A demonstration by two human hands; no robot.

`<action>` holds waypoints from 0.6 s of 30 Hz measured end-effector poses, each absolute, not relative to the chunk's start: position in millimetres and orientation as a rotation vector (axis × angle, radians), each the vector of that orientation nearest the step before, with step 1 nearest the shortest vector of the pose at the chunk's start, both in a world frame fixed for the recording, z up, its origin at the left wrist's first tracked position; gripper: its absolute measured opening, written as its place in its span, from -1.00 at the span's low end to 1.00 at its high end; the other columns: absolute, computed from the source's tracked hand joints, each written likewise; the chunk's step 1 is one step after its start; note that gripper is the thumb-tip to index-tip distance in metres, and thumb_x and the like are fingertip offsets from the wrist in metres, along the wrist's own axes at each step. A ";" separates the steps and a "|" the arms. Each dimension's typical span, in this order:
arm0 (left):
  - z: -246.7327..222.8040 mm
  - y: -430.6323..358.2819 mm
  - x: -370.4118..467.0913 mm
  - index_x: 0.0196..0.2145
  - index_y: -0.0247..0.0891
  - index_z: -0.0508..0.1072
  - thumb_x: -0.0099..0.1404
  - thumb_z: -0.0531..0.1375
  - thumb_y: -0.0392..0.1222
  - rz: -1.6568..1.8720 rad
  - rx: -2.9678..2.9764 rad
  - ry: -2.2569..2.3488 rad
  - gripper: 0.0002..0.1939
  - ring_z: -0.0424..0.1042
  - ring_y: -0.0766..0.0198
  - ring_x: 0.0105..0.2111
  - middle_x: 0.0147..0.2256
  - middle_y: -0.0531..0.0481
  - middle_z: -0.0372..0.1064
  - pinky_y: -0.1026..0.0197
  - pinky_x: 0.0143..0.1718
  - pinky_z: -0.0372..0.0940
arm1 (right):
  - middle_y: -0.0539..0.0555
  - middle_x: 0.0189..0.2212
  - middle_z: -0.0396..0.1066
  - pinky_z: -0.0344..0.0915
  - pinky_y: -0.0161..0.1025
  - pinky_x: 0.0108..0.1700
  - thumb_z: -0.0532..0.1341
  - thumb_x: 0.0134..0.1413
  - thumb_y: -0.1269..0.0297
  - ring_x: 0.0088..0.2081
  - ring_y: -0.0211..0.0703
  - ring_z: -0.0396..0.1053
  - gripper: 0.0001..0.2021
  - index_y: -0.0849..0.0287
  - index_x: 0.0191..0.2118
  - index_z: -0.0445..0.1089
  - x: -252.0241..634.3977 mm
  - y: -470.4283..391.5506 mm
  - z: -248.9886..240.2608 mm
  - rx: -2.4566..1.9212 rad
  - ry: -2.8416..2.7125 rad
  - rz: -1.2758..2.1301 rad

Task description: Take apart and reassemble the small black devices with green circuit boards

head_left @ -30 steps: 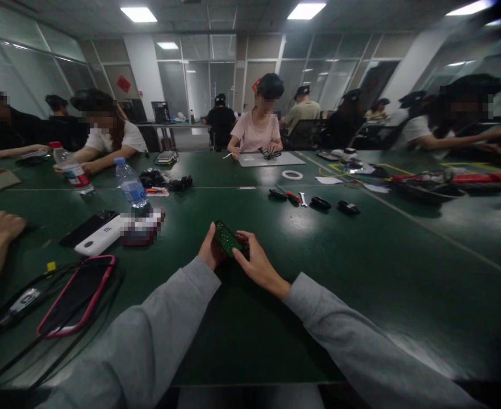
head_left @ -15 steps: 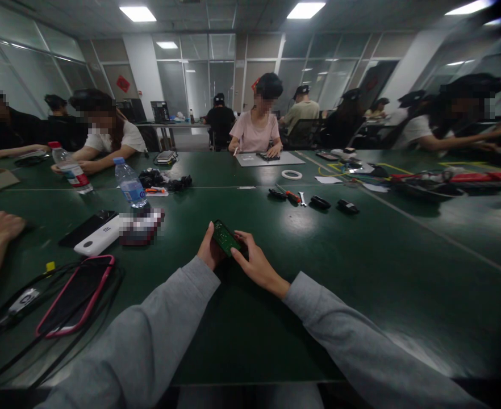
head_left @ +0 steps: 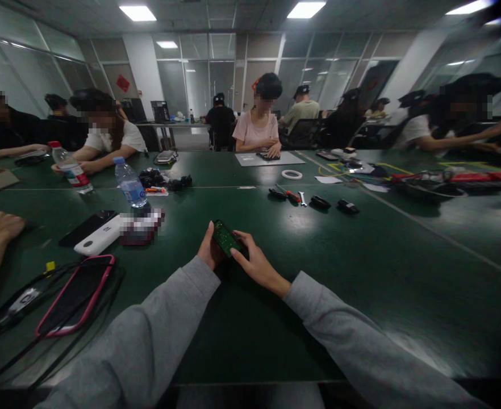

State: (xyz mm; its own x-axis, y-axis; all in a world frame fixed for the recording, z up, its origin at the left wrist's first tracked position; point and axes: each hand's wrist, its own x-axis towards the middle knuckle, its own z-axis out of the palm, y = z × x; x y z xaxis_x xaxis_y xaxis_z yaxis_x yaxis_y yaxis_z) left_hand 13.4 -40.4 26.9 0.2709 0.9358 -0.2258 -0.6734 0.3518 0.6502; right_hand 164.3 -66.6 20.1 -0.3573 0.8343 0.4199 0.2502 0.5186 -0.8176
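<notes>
A small green circuit board point(head_left: 224, 237) with a dark edge is held tilted above the table, its face turned up. My left hand point(head_left: 210, 249) grips its left side, thumb along the edge and the other fingers hidden beneath. From the right, my right hand point(head_left: 257, 264) holds the lower corner, with the thumb on the board's face and the fingers at its far side. Beyond the hands lie a screwdriver point(head_left: 291, 195), a small wrench point(head_left: 303, 199) and several black oblong pieces, one of them a black case point(head_left: 320, 203).
To my left are a pink-edged phone point(head_left: 76, 295) with black cables, a white power bank point(head_left: 99, 234), a clear water bottle point(head_left: 130, 183) and a red-capped bottle point(head_left: 71, 168). A white tape ring point(head_left: 292, 175) lies farther off. A neighbour's hand point(head_left: 2, 226) rests at the left edge.
My hands and the circuit board have hardly moved. Across the table, the person in pink has brought one arm inward, so both hands are now together over the white board.
</notes>
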 end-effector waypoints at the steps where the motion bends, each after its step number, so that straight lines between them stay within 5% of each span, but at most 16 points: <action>1: 27.3 -40.7 13.5 -0.24 -0.29 0.44 0.14 0.06 0.27 1.140 0.478 0.647 -0.46 0.45 0.15 -0.27 -0.32 -0.11 0.45 0.07 -0.13 0.32 | 0.17 0.05 0.19 0.17 -0.07 0.14 0.12 0.19 0.19 0.06 -0.12 0.22 -0.52 0.17 0.17 0.02 164.2 -66.2 19.8 -0.884 -1.868 0.845; 18: 22.5 -38.6 15.0 -0.15 -0.26 0.42 0.11 0.08 0.29 1.086 0.512 0.629 -0.42 0.43 0.10 -0.19 -0.23 -0.14 0.44 0.04 -0.08 0.30 | 0.16 0.11 0.15 0.06 -0.01 0.22 0.29 0.00 0.21 0.14 -0.10 0.15 -0.42 0.16 0.12 0.11 172.9 -54.2 16.2 -0.821 -1.617 1.425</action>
